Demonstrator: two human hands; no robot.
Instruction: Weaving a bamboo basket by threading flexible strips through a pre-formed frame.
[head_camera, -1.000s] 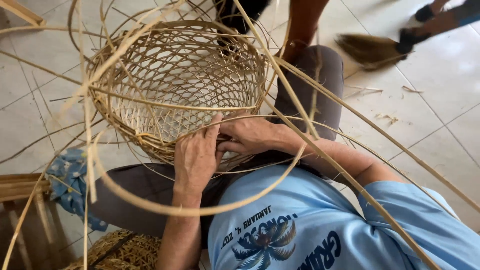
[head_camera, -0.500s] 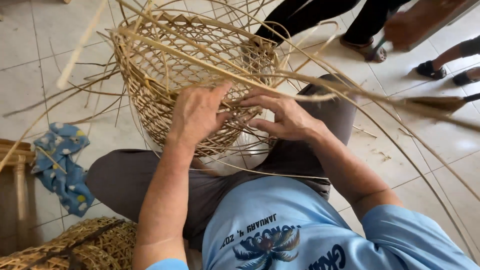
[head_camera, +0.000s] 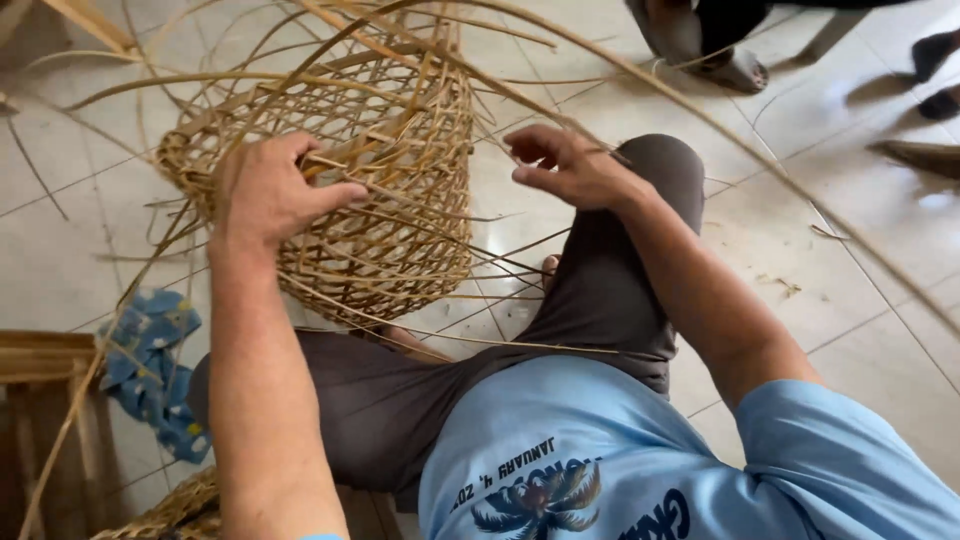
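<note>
A half-woven open-mesh bamboo basket (head_camera: 380, 190) rests on my lap, tipped on its side, with long loose strips fanning out from its rim. My left hand (head_camera: 270, 190) grips the basket's woven wall at its left side, fingers hooked into the mesh. To the right of the basket, above my raised knee, my right hand (head_camera: 565, 165) pinches a thin bamboo strip (head_camera: 700, 110) that runs off to the right. I wear dark trousers and a light blue shirt.
The floor is pale tile (head_camera: 800, 270). A blue patterned cloth (head_camera: 150, 370) lies at the left beside a wooden stool (head_camera: 40, 420). Another woven piece (head_camera: 170, 510) sits at the bottom left. Another person's feet (head_camera: 700, 50) stand at the top right.
The basket has tipped and shifted left. My right hand has left the basket rim and moved right, drawing a strip out. My left hand stays on the weave.
</note>
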